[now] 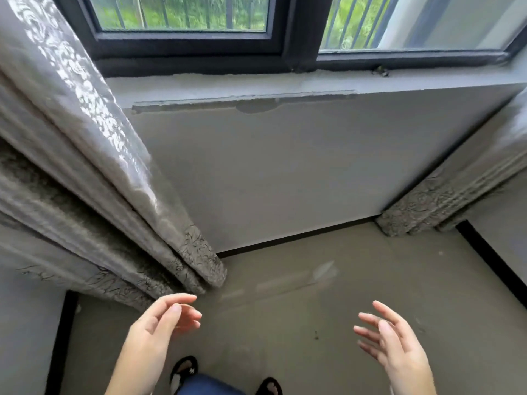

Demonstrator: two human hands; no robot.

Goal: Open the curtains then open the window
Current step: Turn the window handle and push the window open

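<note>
The bare grey-brown concrete floor (pixel 328 295) met the wall at a black skirting strip (pixel 296 238). On it stood two feet in black sandals (pixel 185 369), while the grey patterned curtain hems (pixel 199 260) hung just at floor level.

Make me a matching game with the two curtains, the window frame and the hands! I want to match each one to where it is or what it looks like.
Things:
1. left curtain
2. right curtain
3. window frame
4. left hand and right hand

Descriptions:
A. black, along the top
B. open and holding nothing
C. bunched in the far right corner
D. big shiny folds, nearest the left hand

Pairs: 1-D, 2-C, 3-A, 4-B
</note>
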